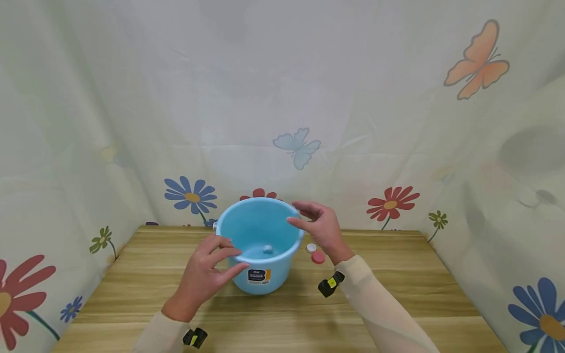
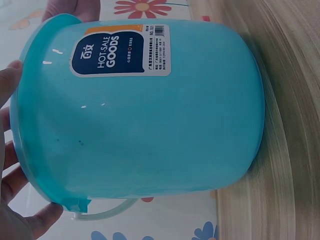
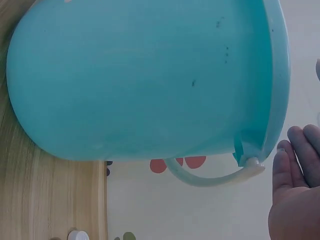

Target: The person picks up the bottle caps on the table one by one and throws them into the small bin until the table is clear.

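A light blue plastic bucket [image 1: 282, 264] stands upright on the wooden table, with a dark label on its front. My left hand [image 1: 205, 269] is at the front left of the rim, fingers loosely bent and spread; in the left wrist view a fingertip [image 2: 50, 215] meets the rim beside the handle's lug. My right hand [image 1: 324, 228] hovers at the right side of the rim, holding nothing. Its fingers look apart from the bucket in the right wrist view. Inside the bucket, a small whitish object [image 1: 267, 249] lies on the bottom, too small to identify.
Right of the bucket, a white cap-like disc [image 1: 311, 248] and a red one [image 1: 318, 257] lie on the wooden table [image 1: 397, 294]. The bucket's pale handle [image 3: 210, 180] hangs at the back. A flower-print curtain [image 1: 344, 171] encloses the table's back and sides.
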### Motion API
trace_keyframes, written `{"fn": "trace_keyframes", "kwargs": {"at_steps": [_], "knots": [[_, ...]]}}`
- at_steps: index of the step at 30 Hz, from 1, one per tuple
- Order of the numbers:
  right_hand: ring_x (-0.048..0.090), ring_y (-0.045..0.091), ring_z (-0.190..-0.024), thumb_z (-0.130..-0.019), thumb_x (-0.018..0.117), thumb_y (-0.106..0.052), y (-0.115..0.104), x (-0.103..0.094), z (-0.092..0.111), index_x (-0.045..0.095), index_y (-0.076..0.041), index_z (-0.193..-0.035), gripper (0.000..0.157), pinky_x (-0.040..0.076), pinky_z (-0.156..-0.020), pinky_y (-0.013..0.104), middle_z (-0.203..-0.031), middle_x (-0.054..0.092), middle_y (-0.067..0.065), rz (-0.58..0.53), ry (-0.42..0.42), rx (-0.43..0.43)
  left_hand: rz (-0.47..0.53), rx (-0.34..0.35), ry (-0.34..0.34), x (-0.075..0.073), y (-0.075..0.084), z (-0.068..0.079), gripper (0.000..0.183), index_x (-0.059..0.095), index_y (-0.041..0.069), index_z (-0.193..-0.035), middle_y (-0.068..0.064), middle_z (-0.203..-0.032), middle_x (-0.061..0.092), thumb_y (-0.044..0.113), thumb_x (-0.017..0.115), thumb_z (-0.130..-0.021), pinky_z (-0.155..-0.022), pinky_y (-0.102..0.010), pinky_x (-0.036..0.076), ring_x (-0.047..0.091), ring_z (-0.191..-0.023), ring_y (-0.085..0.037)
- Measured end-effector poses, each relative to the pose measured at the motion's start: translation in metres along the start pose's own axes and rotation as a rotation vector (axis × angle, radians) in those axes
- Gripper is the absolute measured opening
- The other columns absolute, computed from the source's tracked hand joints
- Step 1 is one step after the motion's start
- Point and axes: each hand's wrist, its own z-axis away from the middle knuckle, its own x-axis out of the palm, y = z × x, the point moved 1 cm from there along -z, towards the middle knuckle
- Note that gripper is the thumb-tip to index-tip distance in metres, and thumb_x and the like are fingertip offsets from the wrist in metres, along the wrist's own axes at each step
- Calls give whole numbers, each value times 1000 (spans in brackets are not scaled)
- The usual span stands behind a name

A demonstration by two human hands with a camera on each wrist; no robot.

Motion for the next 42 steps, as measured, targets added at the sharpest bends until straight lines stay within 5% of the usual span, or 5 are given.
{"fn": "trace_keyframes", "kwargs": {"at_steps": [9, 24, 42], "knots": [[61, 30, -131, -85, 85, -31, 4, -9, -1, 69, -12, -130, 51, 51, -111, 39, -133, 69, 2, 2, 32, 9, 4, -21, -14, -1, -1, 0, 33, 81, 16, -94, 1, -102, 66, 33, 96, -69, -93, -55, 60, 62, -103, -19], [63, 32, -127, -85, 85, -37, 30, -34, -1, 70, -10, -128, 53, 55, -101, 20, -131, 70, 9, 23, 146, 14, -5, -13, -8, 0, -2, 1, 33, 81, 15, -93, 1, -102, 66, 33, 96, -69, -91, -55, 61, 61, -103, -19], [63, 19, -115, -84, 85, -38, 74, -65, 4, 70, -8, -126, 54, 55, -91, 14, -133, 67, 17, 1, 261, 103, -24, -4, 1, -1, 2, -1, 32, 81, 16, -92, 1, -101, 66, 32, 95, -69, -90, -56, 61, 61, -101, -19]]}}
